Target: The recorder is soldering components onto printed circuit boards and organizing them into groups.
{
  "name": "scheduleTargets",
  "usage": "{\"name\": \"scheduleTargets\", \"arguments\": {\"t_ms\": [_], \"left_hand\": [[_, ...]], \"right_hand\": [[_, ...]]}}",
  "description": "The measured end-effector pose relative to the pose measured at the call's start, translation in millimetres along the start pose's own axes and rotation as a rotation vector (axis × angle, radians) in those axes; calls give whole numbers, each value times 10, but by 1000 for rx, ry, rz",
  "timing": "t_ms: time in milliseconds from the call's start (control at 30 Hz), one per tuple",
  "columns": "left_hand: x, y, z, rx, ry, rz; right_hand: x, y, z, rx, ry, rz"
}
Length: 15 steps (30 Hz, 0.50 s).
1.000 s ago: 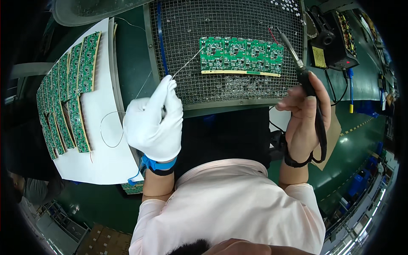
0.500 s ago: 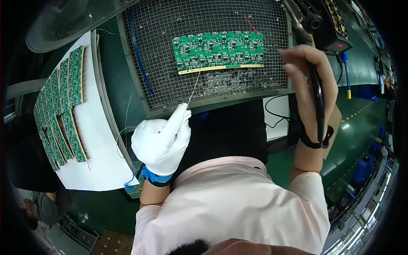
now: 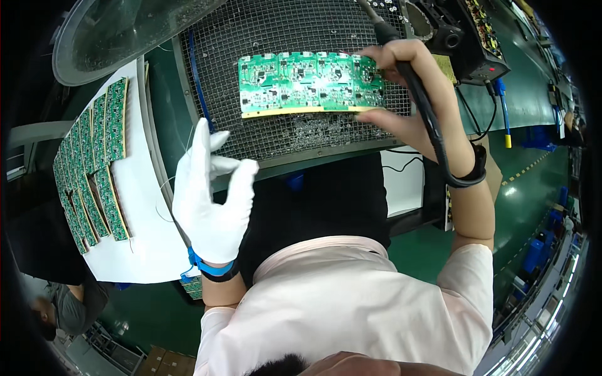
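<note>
A green circuit board panel (image 3: 301, 83) with a yellow lower edge is tilted above the wire-mesh tray. My bare right hand (image 3: 423, 94) grips its right end, thumb at the lower edge and fingers at the upper. A soldering iron (image 3: 387, 34) also lies in that hand, its tip pointing up and away, its black cable running down over the wrist. My white-gloved left hand (image 3: 216, 188) is open, fingers apart, left of the panel's lower corner and not touching it. Thin wire (image 3: 163, 203) loops beside the glove; whether the fingers still hold any is hidden.
Under the panel lies the mesh tray (image 3: 263, 147), scattered with small metallic bits. At left, several green panels (image 3: 97, 150) sit on white sheets (image 3: 141, 213). A clear round cover (image 3: 113, 37) hangs at upper left. A black device (image 3: 480, 62) with a red light stands at upper right.
My right hand has moved left and taken hold of the panel's right end, which is now raised and tilted. My left hand has opened from its pinch on the wire and moved left.
</note>
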<state>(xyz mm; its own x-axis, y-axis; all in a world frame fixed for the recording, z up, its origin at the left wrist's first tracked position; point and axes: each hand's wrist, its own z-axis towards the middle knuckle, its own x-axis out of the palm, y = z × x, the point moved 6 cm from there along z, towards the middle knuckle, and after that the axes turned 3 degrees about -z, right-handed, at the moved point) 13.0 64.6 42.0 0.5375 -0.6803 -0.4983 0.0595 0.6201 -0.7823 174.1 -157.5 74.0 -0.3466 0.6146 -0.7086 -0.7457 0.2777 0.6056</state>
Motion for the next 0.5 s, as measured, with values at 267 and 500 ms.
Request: {"name": "scheduleTargets", "arguments": {"t_ms": [267, 500], "left_hand": [[81, -234, 140, 75, -37, -284], [141, -266, 140, 28, 50, -306]], "right_hand": [[-32, 259, -144, 12, -46, 325], [-87, 227, -223, -18, -143, 503]]}}
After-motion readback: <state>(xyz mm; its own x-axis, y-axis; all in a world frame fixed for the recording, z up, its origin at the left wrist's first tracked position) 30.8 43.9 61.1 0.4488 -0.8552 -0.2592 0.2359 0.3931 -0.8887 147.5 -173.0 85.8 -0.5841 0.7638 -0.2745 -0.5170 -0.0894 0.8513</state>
